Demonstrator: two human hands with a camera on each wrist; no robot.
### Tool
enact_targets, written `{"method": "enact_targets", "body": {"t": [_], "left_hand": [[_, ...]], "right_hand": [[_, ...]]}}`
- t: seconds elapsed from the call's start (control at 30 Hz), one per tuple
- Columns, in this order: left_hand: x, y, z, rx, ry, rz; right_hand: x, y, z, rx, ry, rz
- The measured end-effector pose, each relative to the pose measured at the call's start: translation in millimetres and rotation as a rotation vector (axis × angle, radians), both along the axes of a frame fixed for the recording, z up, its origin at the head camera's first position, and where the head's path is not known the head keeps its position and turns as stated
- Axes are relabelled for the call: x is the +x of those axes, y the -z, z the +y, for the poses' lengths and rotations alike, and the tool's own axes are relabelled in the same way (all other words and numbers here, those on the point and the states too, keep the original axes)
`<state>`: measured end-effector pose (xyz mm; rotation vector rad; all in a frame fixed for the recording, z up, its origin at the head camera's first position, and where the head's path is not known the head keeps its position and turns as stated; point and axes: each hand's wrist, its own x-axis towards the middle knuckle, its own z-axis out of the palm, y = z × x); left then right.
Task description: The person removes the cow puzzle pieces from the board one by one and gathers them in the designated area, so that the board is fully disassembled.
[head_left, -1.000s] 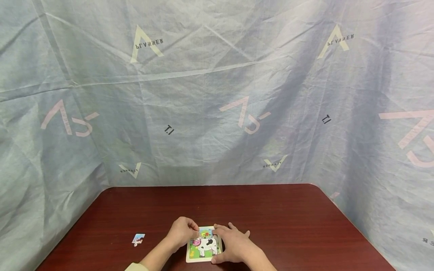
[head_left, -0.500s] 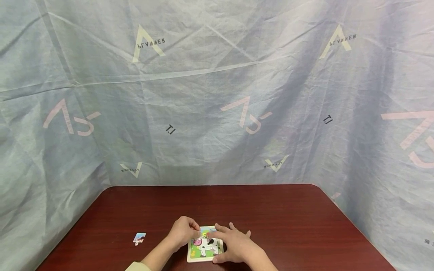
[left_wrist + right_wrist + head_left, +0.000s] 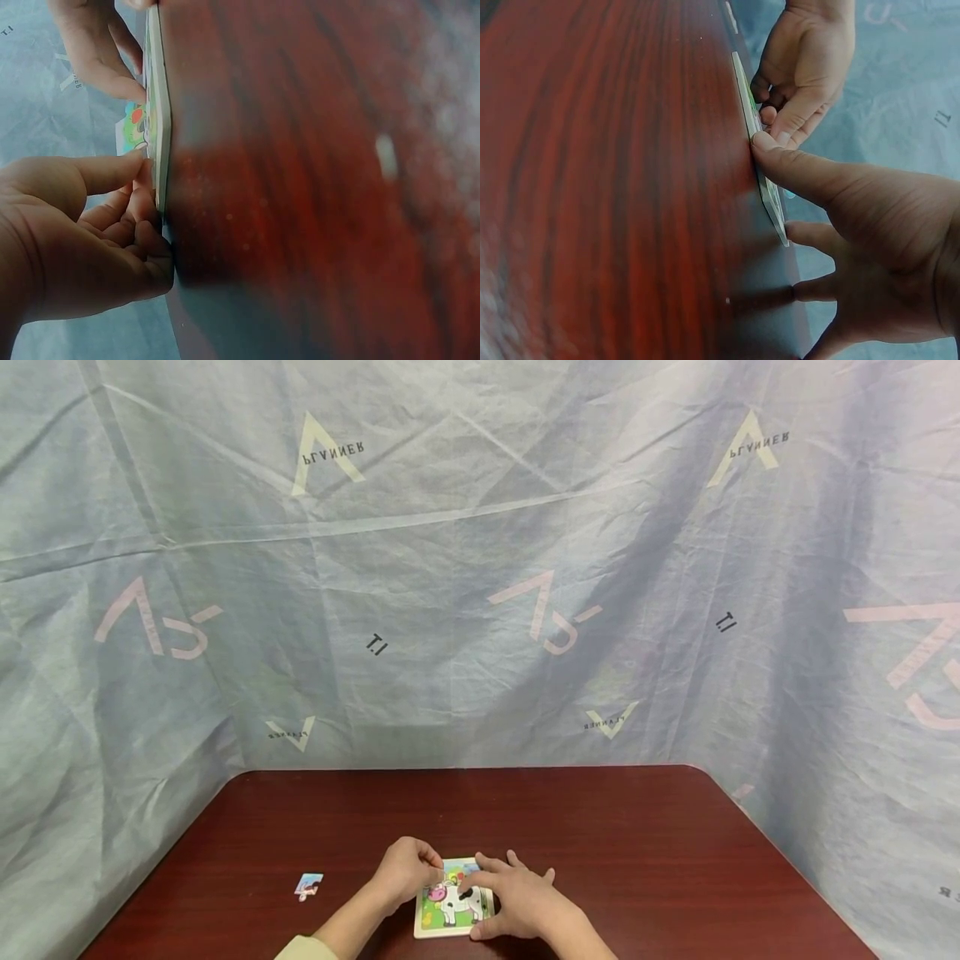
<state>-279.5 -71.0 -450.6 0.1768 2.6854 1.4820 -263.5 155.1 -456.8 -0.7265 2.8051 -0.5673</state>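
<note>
The left hand [image 3: 401, 872] is nearly closed: thumb and forefinger meet in a narrow pinch on a raised piece [image 3: 131, 127], which shows blue sky, green leaves and a red spot and sticks up from the face of the puzzle [image 3: 452, 906]. Its other fingers are curled in beneath. This hand comes in over the left edge of the puzzle, near the upper corner.

The right hand [image 3: 521, 897] is spread wide, its fingers well apart. The thumb touches the near edge of the puzzle by the right corner, the forefinger reaches in over the cow picture, and the middle finger lies at the far right corner. The remaining two fingers splay out past the puzzle, toward the bench [image 3: 600, 843].

The puzzle lies flat on the bench between the hands, at the near side, its cow facing left. A loose piece [image 3: 308, 887] lies on the bench to the left of the left hand, well apart from the puzzle.
</note>
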Motion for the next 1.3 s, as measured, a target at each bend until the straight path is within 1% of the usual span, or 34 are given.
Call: {"method": "enact_targets", "body": {"t": [0.1, 0.13, 0.23, 0.37, 0.47, 0.53, 0.6, 0.73, 0.83, 0.93, 1.07, 1.17, 1.3], "left_hand": [[-0.1, -0.9, 0.4, 0.000, -0.006, -0.007], [0.0, -1.4, 0.5, -0.002, -0.007, -0.010], [0.1, -2.0, 0.7, -0.005, -0.006, -0.019], [-0.4, -2.2, 0.5, 0.001, -0.015, -0.025], [-1.5, -1.8, 0.2, 0.006, -0.032, -0.024], [-2.0, -1.4, -0.1, 0.009, -0.037, -0.025], [-2.4, -1.2, -0.3, 0.005, -0.037, -0.029], [-2.6, -0.6, -0.6, 0.004, -0.033, -0.038], [-2.5, -0.3, -1.1, 0.003, -0.033, -0.044], [-1.9, 0.0, -2.0, 0.010, -0.032, -0.047], [-1.8, 2.0, -3.8, 0.028, -0.031, -0.042], [-2.3, 3.1, -5.5, 0.039, -0.046, -0.025], [-2.9, 3.6, -8.3, 0.041, -0.084, -0.015]], "right_hand": [[4.7, -10.2, -2, 0.010, -0.001, -0.004], [5.2, -11.5, -2, 0.007, -0.001, -0.001], [2.1, -6.1, -1, 0.004, -0.004, 0.004], [-4.9, 7.3, 2, -0.008, -0.010, 0.020], [-5.8, 8.4, 2, -0.008, -0.011, 0.034], [-5.7, 6.4, 2, 0.004, -0.016, 0.038], [-3.4, 0.8, 1, 0.020, -0.018, 0.025], [-0.7, -4.6, -1, 0.007, -0.009, -0.005], [0.8, -4.0, -1, -0.010, -0.004, 0.001], [1.7, -3.8, -1, -0.004, -0.005, -0.012], [3.8, -8.5, -3, 0.005, 0.003, -0.032], [6.2, -12.9, -5, 0.005, 0.014, -0.027], [6.5, -15.1, -5, 0.003, 0.017, -0.034]]}}
